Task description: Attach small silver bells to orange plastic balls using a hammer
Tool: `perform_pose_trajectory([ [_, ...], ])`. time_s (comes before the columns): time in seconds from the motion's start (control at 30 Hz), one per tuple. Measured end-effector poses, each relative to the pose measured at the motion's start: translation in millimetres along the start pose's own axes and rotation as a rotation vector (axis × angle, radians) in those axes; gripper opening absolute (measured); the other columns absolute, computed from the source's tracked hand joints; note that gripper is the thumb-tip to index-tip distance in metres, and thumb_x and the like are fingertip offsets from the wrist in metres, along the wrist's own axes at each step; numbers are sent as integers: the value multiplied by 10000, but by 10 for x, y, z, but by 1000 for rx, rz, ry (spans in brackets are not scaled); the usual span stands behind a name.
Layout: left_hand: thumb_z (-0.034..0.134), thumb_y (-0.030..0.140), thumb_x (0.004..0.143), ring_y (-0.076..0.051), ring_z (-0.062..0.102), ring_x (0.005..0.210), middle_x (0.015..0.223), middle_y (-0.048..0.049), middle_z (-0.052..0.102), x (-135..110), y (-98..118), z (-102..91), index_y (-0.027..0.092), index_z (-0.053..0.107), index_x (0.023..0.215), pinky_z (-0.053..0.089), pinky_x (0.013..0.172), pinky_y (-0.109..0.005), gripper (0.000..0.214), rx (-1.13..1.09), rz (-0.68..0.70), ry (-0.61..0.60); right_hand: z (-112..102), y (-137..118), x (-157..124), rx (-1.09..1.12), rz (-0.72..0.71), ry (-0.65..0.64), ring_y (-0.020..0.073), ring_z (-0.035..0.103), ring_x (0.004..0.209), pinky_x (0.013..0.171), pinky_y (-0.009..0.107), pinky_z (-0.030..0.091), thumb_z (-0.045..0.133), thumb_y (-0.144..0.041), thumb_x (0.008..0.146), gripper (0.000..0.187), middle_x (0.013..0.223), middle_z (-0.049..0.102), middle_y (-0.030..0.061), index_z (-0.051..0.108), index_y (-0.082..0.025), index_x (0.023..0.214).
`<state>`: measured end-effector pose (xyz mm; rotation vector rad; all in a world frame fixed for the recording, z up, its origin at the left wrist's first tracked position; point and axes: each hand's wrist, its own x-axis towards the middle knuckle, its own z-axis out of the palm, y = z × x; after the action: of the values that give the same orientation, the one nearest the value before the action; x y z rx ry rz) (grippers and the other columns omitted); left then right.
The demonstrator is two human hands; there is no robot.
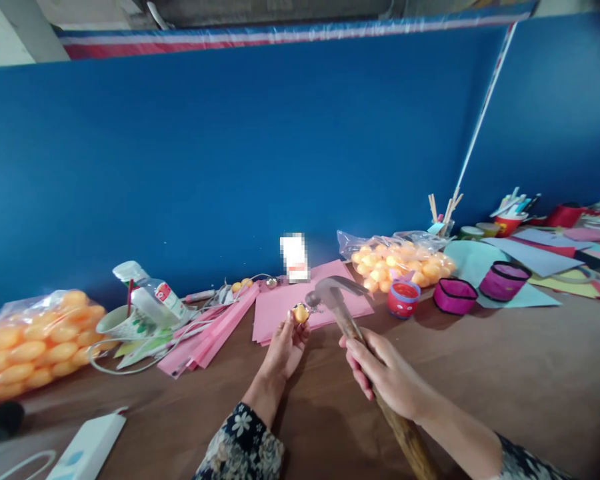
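Here, a tall blue partition (260, 147) stands before us, behind a brown table (480, 373) with pink sheets (273, 310) laid toward its far side. A claw hammer (331, 293) is wrapped in our right hand (380, 367), its head close to our left hand (286, 343), which pinches a small yellow trinket (301, 314) near the sheets. We judge the step one of lining the two up, calling next for a steady pinch and careful aim

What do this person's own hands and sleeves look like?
Left hand and right hand are gloveless. The left sleeve, dark with white flowers at its end, turns to denser pale florals; the right sleeve, mostly cropped, is dark with pale patterning.
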<state>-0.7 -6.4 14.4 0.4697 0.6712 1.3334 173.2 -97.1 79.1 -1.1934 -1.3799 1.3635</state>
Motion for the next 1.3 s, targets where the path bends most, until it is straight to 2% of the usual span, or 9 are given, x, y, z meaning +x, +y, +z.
perform_pose_trajectory([
  [0.13, 629, 267, 769, -71, 615, 604, 767, -46, 688, 6, 10, 0, 121, 631, 872, 515, 600, -161, 178, -25, 15, -9, 54, 72, 83, -3, 18, 0, 52, 397, 421, 363, 164, 341, 413, -521, 852, 382, 595, 439, -56, 501, -150, 886],
  [0.37, 614, 253, 784, -80, 625, 625, 829, -77, 699, 10, 12, 8, 112, 632, 895, 528, 619, -170, 180, -35, 0, -27, 21, -23, 32, 42, -5, 4, 43, 399, 434, 376, 163, 358, 423, -519, 851, 365, 624, 446, -51, 483, -159, 839],
  [0.53, 620, 251, 777, -89, 631, 632, 840, -75, 699, 11, -6, -31, 119, 634, 871, 529, 607, -176, 163, 13, -8, -86, 50, -17, 40, 2, 33, -22, 44, 394, 426, 366, 161, 339, 389, -544, 856, 401, 617, 431, -59, 498, -161, 906],
  [0.6, 600, 256, 793, -93, 636, 640, 834, -78, 702, 14, 11, -54, 124, 636, 887, 534, 610, -176, 166, 25, 0, -45, -11, -21, 24, -57, 39, -15, 53, 410, 435, 368, 169, 338, 339, -551, 870, 420, 634, 446, -49, 502, -166, 914],
  [0.7, 576, 236, 811, -86, 637, 631, 866, -86, 704, 29, 43, -76, 121, 638, 914, 537, 605, -167, 166, 51, 18, 22, -256, -46, -78, -293, -5, 27, 83, 460, 474, 428, 204, 373, 318, -523, 888, 404, 636, 490, -26, 520, -176, 853],
  [0.8, 556, 211, 823, -96, 644, 642, 861, -86, 704, 42, 55, -69, 119, 638, 909, 548, 612, -181, 150, 73, 8, 35, -622, -61, -280, -648, -111, 124, 140, 520, 572, 560, 256, 407, 421, -479, 862, 314, 629, 545, 3, 544, -199, 791],
  [0.93, 552, 190, 823, -98, 641, 609, 803, -79, 704, 33, 61, -32, 112, 640, 897, 547, 571, -176, 139, 91, -1, 69, -1085, -1, -595, -874, -58, 144, 204, 592, 679, 641, 282, 415, 470, -444, 839, 254, 700, 626, 49, 583, -218, 849],
  [1.13, 554, 176, 820, -96, 643, 610, 785, -63, 703, 13, 79, -15, 120, 638, 925, 550, 573, -175, 146, 87, -4, 70, -1609, 265, -831, -1232, -2, 200, 219, 629, 675, 610, 284, 411, 441, -358, 863, 196, 735, 655, 64, 568, -210, 881],
  [1.3, 564, 202, 817, -98, 639, 604, 799, -80, 703, 19, 75, -8, 113, 636, 944, 552, 570, -181, 171, 78, -3, 100, -1950, 486, -839, -1440, -71, 208, 215, 650, 669, 573, 277, 430, 434, -352, 860, 193, 759, 671, 44, 558, -218, 921],
])
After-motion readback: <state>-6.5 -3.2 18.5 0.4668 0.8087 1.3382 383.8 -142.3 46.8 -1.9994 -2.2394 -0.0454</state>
